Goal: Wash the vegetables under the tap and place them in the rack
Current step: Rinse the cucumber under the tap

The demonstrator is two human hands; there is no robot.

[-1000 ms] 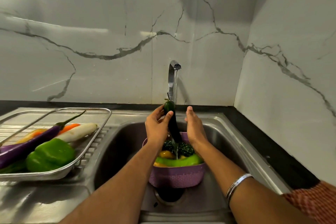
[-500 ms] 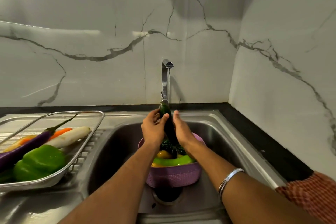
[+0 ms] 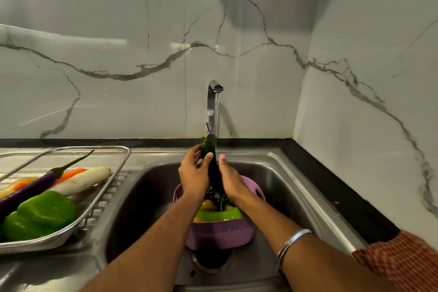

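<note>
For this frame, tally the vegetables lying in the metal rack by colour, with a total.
In the rack on the left:
Green: 1, the bell pepper
Purple: 1, the long eggplant
White: 1, the radish
Orange: 1, the carrot
Total: 4 clearly visible. A pale yellowish item at the rack's left edge is too blurred to count.
</note>
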